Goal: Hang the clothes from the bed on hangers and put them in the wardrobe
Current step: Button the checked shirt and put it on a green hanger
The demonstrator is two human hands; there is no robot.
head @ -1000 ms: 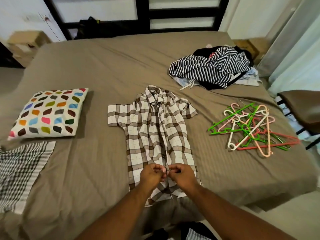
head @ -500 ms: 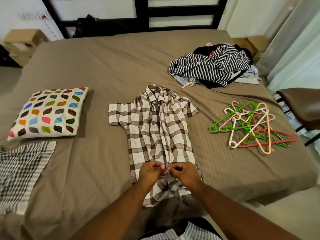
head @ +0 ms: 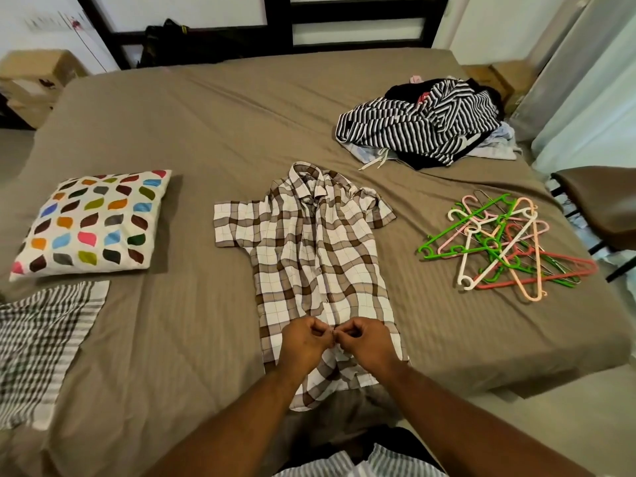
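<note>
Clothes first: there's a heap of them [head: 423, 125], mostly black-and-white stripes, sitting at the far right of the bed [head: 192, 132], and one checked shirt [head: 309, 263] pulled out and laid flat face-up in the middle, collar away from the person, hem hanging just over the near edge. A tangle of plastic hangers [head: 499, 242] lies to the right of the shirt, well apart from it. No wardrobe anywhere that I can see from here.

Looks to me like they're at the buttoning stage, working the placket low down near the hem, so nothing is on a hanger yet. Next I'd guess they need to pull one hanger free of that tangle and feed it in through the collar, which is fiddly since the hooks are all crossed over each other.

Both hands are curled up tight, knuckles up, nearly touching. Left hand [head: 304, 342] pinches the shirt's front edge on its side, right hand [head: 366, 342] pinches the opposite edge. Can't make out the actual button, too small.
</note>
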